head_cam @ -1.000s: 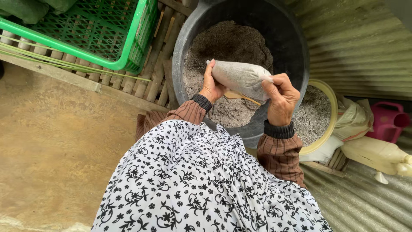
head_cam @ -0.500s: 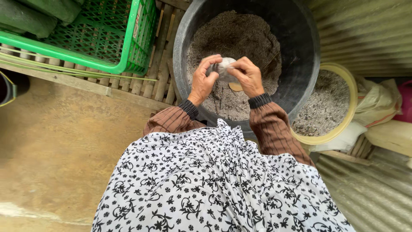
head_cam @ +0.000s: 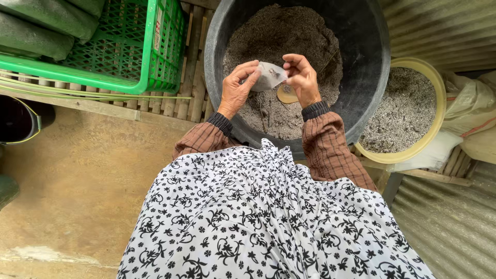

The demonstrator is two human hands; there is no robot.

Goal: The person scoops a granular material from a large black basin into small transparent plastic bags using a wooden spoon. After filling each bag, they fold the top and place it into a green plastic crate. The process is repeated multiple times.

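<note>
My left hand (head_cam: 236,88) and my right hand (head_cam: 301,77) pinch a small clear plastic bag (head_cam: 270,76) between them, over a big black tub (head_cam: 372,62) filled with grey-brown soil mix (head_cam: 289,31). The bag looks flat and nearly empty, with a few dark specks inside. A small round tan cup (head_cam: 285,95) lies on the soil just below my right hand. Brown checked sleeves cover both wrists.
A green plastic crate (head_cam: 155,67) holding filled grey-green bags (head_cam: 36,36) stands at the left on wooden slats. A yellow basin (head_cam: 434,129) of grey mix sits right of the tub, beside pale sacks (head_cam: 470,113). Corrugated metal sheeting lies at the right, concrete floor at the left.
A second ago both hands held a full, bulging bag of mix above the tub. Now they hold a small, flat bag lower over the soil, closer together.
</note>
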